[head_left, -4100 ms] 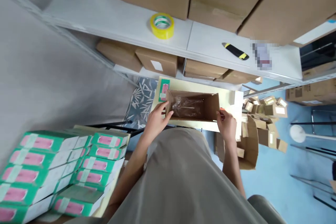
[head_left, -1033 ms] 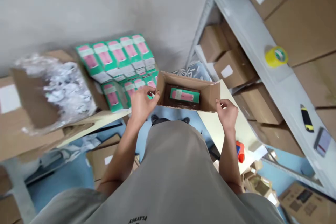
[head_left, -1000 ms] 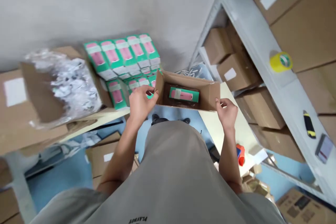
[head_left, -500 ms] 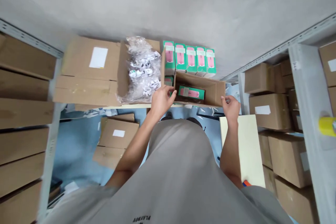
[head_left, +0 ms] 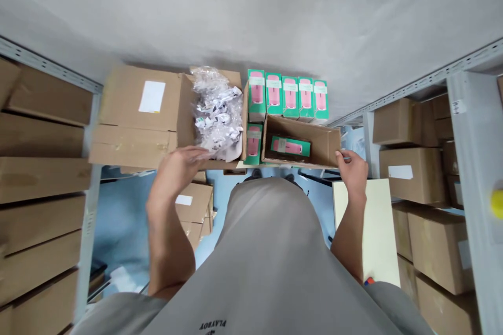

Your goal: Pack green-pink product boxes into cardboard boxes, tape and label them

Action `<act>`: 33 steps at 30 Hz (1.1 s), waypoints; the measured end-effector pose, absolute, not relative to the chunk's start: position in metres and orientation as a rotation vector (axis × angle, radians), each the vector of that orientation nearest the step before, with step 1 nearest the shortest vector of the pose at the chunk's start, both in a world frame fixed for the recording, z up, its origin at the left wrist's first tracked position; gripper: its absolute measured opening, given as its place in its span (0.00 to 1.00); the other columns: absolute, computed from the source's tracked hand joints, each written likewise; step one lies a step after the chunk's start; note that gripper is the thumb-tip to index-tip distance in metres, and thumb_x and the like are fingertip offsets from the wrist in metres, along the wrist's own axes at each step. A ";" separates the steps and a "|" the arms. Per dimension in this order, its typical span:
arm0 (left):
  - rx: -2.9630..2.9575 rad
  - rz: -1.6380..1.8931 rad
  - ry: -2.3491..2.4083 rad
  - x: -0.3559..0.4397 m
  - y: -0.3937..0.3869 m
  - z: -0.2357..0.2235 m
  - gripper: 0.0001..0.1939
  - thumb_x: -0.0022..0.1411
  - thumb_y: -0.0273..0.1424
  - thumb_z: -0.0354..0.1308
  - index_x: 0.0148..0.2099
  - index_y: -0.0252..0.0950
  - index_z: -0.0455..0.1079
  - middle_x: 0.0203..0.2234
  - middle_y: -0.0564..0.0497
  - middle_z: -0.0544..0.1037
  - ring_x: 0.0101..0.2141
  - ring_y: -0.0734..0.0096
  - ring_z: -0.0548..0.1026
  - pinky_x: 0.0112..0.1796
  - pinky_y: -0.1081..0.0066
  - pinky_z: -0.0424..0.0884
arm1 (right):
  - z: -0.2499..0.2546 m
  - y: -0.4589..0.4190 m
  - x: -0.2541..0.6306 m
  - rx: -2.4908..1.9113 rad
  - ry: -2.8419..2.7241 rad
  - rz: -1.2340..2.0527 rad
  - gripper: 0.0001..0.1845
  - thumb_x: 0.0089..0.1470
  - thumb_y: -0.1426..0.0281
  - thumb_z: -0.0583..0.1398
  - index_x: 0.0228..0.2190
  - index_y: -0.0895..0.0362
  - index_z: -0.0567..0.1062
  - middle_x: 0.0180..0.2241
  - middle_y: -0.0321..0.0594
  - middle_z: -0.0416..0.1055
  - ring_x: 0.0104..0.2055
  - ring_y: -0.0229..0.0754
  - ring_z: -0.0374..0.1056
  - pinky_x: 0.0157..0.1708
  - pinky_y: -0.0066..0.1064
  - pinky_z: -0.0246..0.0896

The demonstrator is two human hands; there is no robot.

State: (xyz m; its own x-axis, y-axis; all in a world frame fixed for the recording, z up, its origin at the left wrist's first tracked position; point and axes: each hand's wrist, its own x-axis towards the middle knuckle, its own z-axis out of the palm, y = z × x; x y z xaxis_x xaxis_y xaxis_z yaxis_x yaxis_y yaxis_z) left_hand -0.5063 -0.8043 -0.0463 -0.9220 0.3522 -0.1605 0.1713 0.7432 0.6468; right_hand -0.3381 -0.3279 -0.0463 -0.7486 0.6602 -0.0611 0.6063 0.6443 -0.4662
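My right hand (head_left: 352, 174) pinches the right end of a small open cardboard box (head_left: 328, 142). Inside that box lies one green-and-pink product box (head_left: 291, 146) on its side. My left hand (head_left: 175, 170) is at the front edge of a larger open carton (head_left: 185, 115), fingers stretched out against the clear plastic bags (head_left: 220, 115) in it; the fingertips are partly hidden by the plastic. Between the carton and the small box stands another green-and-pink product box (head_left: 253, 144). Behind them, several more product boxes (head_left: 290, 95) stand in a row against the wall.
The carton's flap with a white label (head_left: 152, 97) spreads to the left. Shelves of brown cartons (head_left: 43, 178) rise at the left, and more stacked cartons (head_left: 406, 170) at the right. A cream board (head_left: 369, 225) is by my right arm. Flattened cardboard (head_left: 196, 204) lies below.
My left hand has left the small box's left end and moved left to the larger carton's front edge. The right hand still grips the small box's right end.
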 end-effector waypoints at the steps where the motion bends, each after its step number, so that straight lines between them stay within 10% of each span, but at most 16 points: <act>1: 0.360 1.019 2.663 -0.505 -0.802 -0.034 0.17 0.71 0.48 0.60 0.42 0.45 0.87 0.47 0.48 0.91 0.47 0.46 0.88 0.53 0.54 0.82 | -0.044 -0.328 -0.338 -1.046 -2.736 0.716 0.31 0.66 0.44 0.58 0.42 0.57 0.85 0.42 0.56 0.86 0.42 0.58 0.81 0.50 0.50 0.75; 9: 0.483 1.482 2.427 -0.496 -0.732 0.055 0.17 0.77 0.49 0.63 0.46 0.45 0.88 0.45 0.51 0.91 0.48 0.57 0.89 0.51 0.65 0.83 | -0.007 -0.380 -0.368 -0.567 -2.536 1.418 0.28 0.67 0.48 0.68 0.61 0.49 0.81 0.62 0.50 0.81 0.64 0.56 0.78 0.62 0.50 0.77; 14: 0.718 1.657 2.019 -0.501 -0.668 0.062 0.20 0.77 0.54 0.63 0.42 0.45 0.84 0.44 0.46 0.91 0.50 0.50 0.89 0.56 0.51 0.85 | -0.015 -0.406 -0.410 -0.068 -2.411 2.193 0.74 0.43 0.40 0.82 0.81 0.38 0.56 0.81 0.44 0.57 0.83 0.60 0.55 0.78 0.55 0.62; 17: 0.696 1.676 1.875 -0.503 -0.637 0.049 0.28 0.72 0.63 0.61 0.37 0.45 0.80 0.41 0.43 0.90 0.52 0.44 0.88 0.54 0.43 0.86 | -0.031 -0.397 -0.422 -0.047 -2.152 2.541 0.86 0.32 0.35 0.82 0.82 0.38 0.50 0.78 0.48 0.64 0.79 0.61 0.63 0.73 0.56 0.70; 21: 0.519 1.713 1.891 -0.507 -0.606 0.025 0.31 0.71 0.66 0.59 0.40 0.43 0.77 0.40 0.41 0.88 0.49 0.44 0.89 0.43 0.48 0.89 | -0.036 -0.372 -0.410 -0.239 -1.783 2.720 0.70 0.34 0.32 0.80 0.73 0.44 0.68 0.54 0.45 0.84 0.58 0.59 0.82 0.57 0.54 0.81; 27: 0.300 1.751 1.908 -0.515 -0.584 -0.010 0.29 0.70 0.63 0.64 0.46 0.40 0.79 0.37 0.44 0.88 0.36 0.55 0.88 0.34 0.60 0.88 | -0.031 -0.343 -0.386 -0.718 -1.764 2.241 0.29 0.52 0.39 0.76 0.38 0.49 0.80 0.32 0.36 0.81 0.39 0.48 0.80 0.47 0.46 0.83; 30: 0.245 1.730 2.016 -0.518 -0.581 -0.034 0.30 0.69 0.62 0.65 0.50 0.38 0.79 0.37 0.45 0.88 0.33 0.60 0.87 0.32 0.64 0.86 | -0.040 -0.334 -0.381 -0.870 -1.955 1.968 0.27 0.58 0.46 0.74 0.47 0.51 0.81 0.36 0.38 0.83 0.40 0.49 0.81 0.45 0.44 0.83; 33: 0.241 1.617 2.129 -0.519 -0.584 -0.053 0.28 0.70 0.56 0.66 0.51 0.36 0.80 0.40 0.42 0.89 0.35 0.59 0.88 0.34 0.64 0.87 | -0.048 -0.326 -0.373 -0.971 -2.262 1.660 0.45 0.59 0.50 0.74 0.69 0.53 0.71 0.53 0.49 0.84 0.51 0.54 0.82 0.51 0.48 0.84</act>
State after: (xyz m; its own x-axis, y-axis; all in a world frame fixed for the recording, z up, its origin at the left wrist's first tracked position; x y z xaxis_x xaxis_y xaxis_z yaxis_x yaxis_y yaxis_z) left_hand -0.5190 -0.5837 -0.0527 -0.8821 0.4011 -0.2471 -0.1304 0.2960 0.9462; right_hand -0.3726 -0.3265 -0.0484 -0.7727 0.5908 -0.2321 0.3987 0.1671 -0.9017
